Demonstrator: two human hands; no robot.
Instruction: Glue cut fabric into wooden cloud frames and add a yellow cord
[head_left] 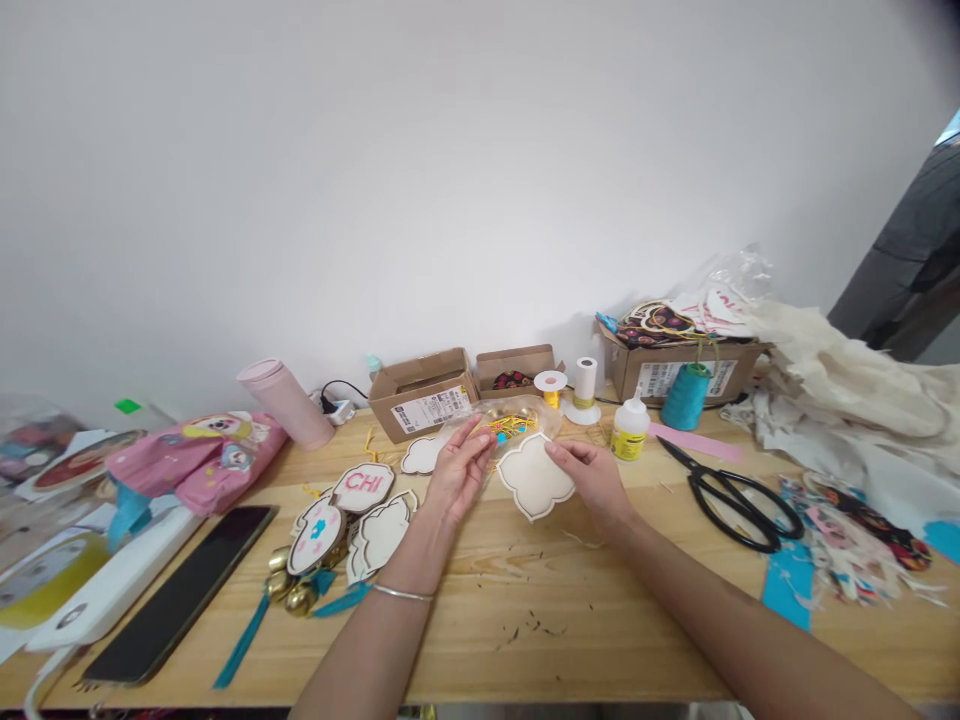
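Observation:
In front of me, my right hand [596,478] pinches the edge of a cream flower-shaped fabric patch [534,480] with a dark outline. Close to its left side, my left hand [463,468] has thumb and fingertips pressed together; whatever lies between them is too small to make out. Just behind both hands sits a clear plastic dish [544,418] of yellow cords with blue bits. Left of my left wrist lie a patch lettered CHI [364,488], an oval patch with a blue flower [318,538], and a pile of plain patches [381,538].
Brass bells [300,597] with teal tassels lie near a phone [184,590] at left. Cardboard boxes [424,395], thread spools and a glue bottle [630,428] stand along the wall. Black scissors [731,495], a teal thread cone [685,395] and fabric scraps occupy the right.

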